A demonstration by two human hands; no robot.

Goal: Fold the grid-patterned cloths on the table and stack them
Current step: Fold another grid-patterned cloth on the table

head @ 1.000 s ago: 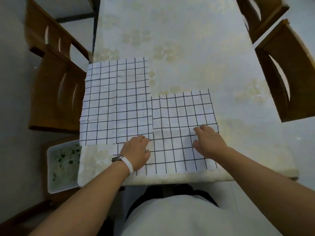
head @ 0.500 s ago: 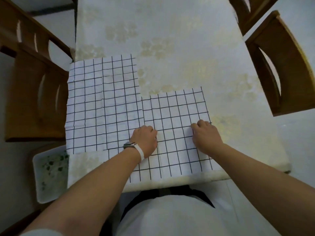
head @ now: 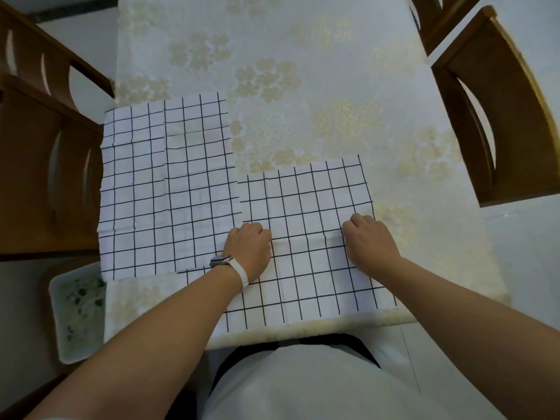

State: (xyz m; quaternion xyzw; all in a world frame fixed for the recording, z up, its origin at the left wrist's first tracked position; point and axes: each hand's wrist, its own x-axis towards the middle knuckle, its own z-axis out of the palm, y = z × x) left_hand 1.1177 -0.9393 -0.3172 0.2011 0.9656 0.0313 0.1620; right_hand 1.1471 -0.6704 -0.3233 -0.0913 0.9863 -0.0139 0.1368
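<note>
A long table under a cream, flower-patterned cover fills the middle of the view, with pale floor on both sides of it. Off the table's left edge stand two brown wooden chairs, close against it. A white tray with green specks sits on the floor by the table's near left corner.

On the table's left side lies the spread cloth, white with a black grid, flat and creased. Its left edge runs along the table's left edge.

The near cloth lies at the table's front edge. It touches the spread cloth's right side and slightly overlaps its lower corner.

The left hand, with a watch on a white band, grips the near cloth at its left edge, fingers curled under. The right hand grips the same cloth near its right edge, fingers likewise curled with the tips hidden. A low ridge of fabric runs between the two hands.

The far half and the right strip of the table show bare cover. Off the table's right edge are two more wooden chairs, set a little apart from it.
</note>
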